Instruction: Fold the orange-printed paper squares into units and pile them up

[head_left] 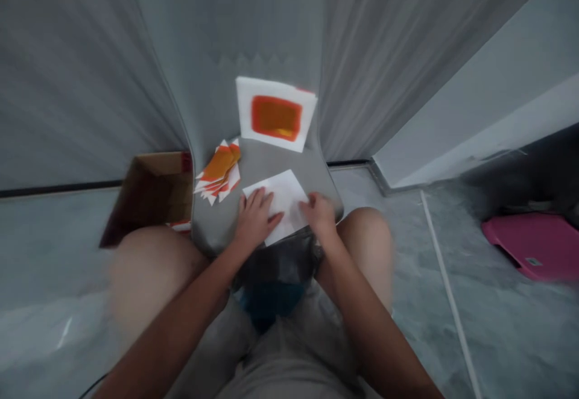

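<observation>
Now left hand point(254, 219) on white sheet point(290, 197); right hand point(321, 214) at edge.

Left hand point(257, 218): palm down, fingers spread.
Right hand point(322, 215): fingers bent inward, too blurred for me to judge.
Forearms point(181, 320): bare, angled forward and inward.
Knees point(154, 260): bare, wide apart.

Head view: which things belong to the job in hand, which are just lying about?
In the job, likely:
flat white paper sheet, touched by left hand and right hand
orange-and-white pointed paper pieces, piled
white rectangular card with orange panel, farther back
smooth grey chair, work surface

Lying about, likely:
pink plastic object, on floor
open brown cardboard box, role unclear
</observation>
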Tool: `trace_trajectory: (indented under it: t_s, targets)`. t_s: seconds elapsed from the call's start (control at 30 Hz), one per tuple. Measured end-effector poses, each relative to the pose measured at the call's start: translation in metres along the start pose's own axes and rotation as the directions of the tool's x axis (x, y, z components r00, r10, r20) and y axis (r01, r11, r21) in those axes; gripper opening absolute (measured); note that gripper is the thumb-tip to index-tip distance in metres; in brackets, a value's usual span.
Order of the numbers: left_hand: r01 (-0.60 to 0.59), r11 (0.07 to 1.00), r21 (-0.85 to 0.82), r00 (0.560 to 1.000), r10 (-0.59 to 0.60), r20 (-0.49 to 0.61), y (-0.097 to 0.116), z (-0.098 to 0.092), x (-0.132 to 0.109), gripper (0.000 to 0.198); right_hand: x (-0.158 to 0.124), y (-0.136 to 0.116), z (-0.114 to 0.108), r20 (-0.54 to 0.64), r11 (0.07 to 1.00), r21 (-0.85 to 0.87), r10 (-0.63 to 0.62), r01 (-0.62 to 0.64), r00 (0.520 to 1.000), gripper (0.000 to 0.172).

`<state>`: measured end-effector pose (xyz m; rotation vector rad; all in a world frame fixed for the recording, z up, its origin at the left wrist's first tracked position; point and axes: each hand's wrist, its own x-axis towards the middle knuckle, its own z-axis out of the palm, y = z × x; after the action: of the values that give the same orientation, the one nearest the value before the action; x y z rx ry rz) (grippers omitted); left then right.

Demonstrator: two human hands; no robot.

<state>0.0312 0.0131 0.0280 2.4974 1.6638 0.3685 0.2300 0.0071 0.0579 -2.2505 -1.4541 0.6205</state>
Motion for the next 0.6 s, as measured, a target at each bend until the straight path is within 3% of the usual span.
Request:
trace_trajectory:
  t_s: [0.23,0.4,0.6]
  targets:
    - [-0.114,0.992,-0.059,0.993,0.117,0.036,-0.022,0.000,-0.004,0.059,-0.001,0.007,0.002,0.059,0.989,0.146,-0.009,0.000,0.998,0.038]
    - [-0.116,0.987,-0.109,0.991,0.122,0.050,-0.036,0.001,-0.007,0.063,0.004,0.005,0.008,0.080,0.981,0.190,-0.036,0.021,0.996,0.030]
    - [-0.083,0.986,-0.142,0.996,0.088,0.027,-0.035,0.005,-0.009,0.065,0.005,0.002,0.013,0.051,0.969,0.229,-0.107,0.093,0.993,0.021]
